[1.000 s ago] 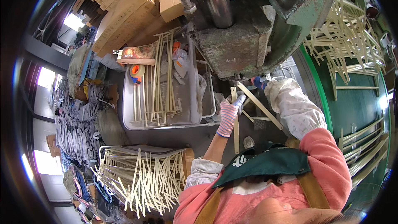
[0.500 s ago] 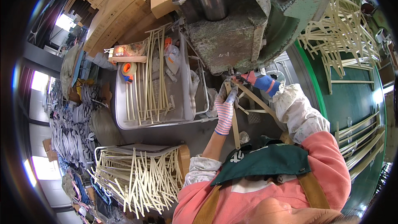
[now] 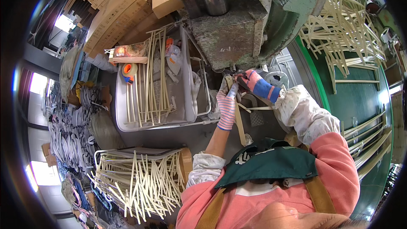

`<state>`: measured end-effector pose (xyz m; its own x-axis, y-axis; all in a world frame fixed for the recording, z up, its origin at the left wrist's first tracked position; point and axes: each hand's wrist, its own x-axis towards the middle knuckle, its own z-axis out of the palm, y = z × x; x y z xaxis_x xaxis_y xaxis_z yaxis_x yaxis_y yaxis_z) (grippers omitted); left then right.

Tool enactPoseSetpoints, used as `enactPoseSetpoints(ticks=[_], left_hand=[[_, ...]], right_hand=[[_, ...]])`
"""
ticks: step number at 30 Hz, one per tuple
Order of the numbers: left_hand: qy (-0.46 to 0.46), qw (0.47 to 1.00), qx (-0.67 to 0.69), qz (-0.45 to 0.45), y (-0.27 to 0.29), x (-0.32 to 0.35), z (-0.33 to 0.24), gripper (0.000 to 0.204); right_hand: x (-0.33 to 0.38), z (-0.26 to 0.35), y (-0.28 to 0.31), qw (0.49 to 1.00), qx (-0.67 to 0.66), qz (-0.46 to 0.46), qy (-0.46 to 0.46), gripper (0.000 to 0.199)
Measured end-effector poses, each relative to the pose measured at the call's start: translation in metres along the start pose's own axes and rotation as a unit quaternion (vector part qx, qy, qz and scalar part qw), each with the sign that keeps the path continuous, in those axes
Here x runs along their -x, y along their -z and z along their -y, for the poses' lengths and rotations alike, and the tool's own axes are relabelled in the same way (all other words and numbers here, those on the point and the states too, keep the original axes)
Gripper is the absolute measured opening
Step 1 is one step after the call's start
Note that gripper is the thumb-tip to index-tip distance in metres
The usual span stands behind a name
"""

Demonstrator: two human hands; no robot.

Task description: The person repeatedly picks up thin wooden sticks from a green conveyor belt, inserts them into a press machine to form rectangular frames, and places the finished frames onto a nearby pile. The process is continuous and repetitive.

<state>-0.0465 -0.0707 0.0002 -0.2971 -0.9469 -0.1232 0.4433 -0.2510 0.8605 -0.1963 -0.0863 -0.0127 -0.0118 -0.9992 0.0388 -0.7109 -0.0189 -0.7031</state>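
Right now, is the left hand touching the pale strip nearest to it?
Touching: the head view shows the left hand holding the pale strip near its upper end, thumb lying across it.

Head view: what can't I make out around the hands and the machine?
All in the head view:
Right hand: whether it grips anything; its own back hides the grasp.
Cream strip: the stretch under the left hand's thumb.
Machine: underside hidden by its own bulk; top cut off by the upper edge.
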Motion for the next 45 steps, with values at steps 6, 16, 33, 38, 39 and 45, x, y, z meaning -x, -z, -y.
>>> enactPoseSetpoints(ticks=[6,16,33,38,39,45], left_hand=[[-0.023,0.997,-0.076,0.021,0.009,-0.014,-0.010,0.012],[-0.003,0.975,-0.158,0.158,0.002,-0.012,-0.053,0.011],[0.059,0.936,-0.245,0.247,0.018,-0.028,-0.062,0.026],[0.063,0.945,-0.168,0.274,0.025,-0.031,-0.056,0.014],[0.087,0.943,-0.163,0.277,0.027,-0.033,-0.053,0.015],[0.123,0.952,-0.163,0.230,0.031,-0.037,-0.034,0.032]], right_hand=[[0.003,0.016,0.017,0.908,-0.384,0.078,-0.149,0.030],[-0.013,-0.011,0.000,0.899,-0.352,0.223,-0.131,0.028],[-0.003,-0.008,0.006,0.811,-0.543,0.194,-0.100,0.028],[-0.007,-0.003,0.007,0.856,-0.471,0.192,-0.094,0.025],[-0.008,-0.003,0.006,0.841,-0.494,0.207,-0.077,0.024],[0.036,-0.009,-0.005,0.950,-0.312,-0.004,0.012,0.055]])
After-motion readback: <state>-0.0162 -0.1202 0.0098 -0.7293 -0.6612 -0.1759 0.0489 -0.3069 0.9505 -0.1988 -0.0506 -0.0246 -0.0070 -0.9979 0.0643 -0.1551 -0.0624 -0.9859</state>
